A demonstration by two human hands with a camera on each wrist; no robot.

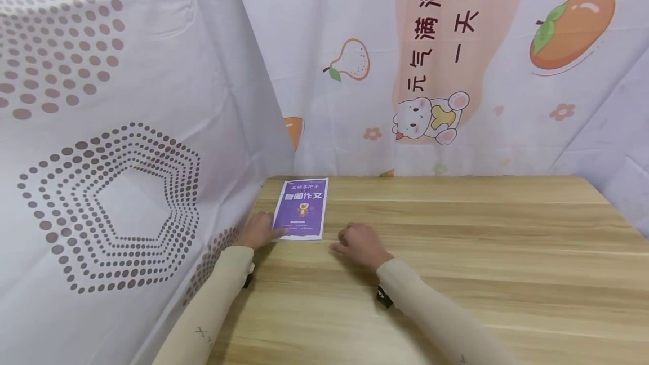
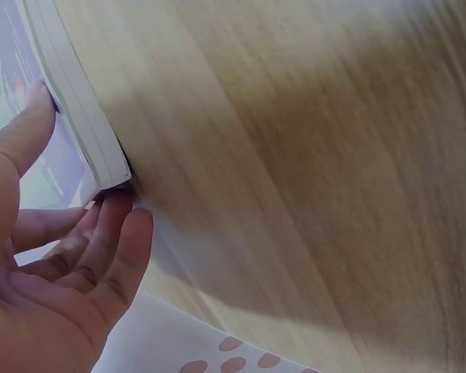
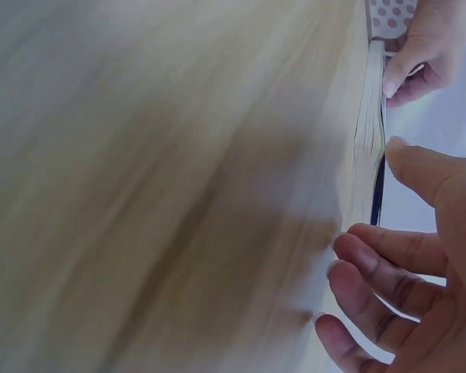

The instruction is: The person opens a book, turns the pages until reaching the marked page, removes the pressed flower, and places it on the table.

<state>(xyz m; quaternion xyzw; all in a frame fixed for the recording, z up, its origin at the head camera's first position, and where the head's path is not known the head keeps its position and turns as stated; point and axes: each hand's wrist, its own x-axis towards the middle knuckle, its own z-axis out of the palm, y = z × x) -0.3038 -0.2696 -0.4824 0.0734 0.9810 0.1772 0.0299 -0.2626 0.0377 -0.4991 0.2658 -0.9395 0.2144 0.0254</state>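
A thick purple book (image 1: 307, 219) with white borders and a small cartoon figure on its cover lies at the back left of the wooden table. My left hand (image 1: 256, 231) pinches its near left corner. In the left wrist view, the thumb (image 2: 36, 116) presses on the cover while the other fingers reach below the corner, their tips partly hidden. Just off the book's near right corner is my right hand (image 1: 361, 245), loosely bent and holding nothing. From the right wrist, the page edges (image 3: 365, 148) show, with the right thumb (image 3: 419, 167) apparently close to them.
The wooden table (image 1: 471, 252) extends to the right and toward me. A white cloth with dotted hexagons (image 1: 132, 207) hangs along the left side. Behind the table hangs another cloth printed with fruit, a cartoon animal (image 1: 431, 120) and lettering.
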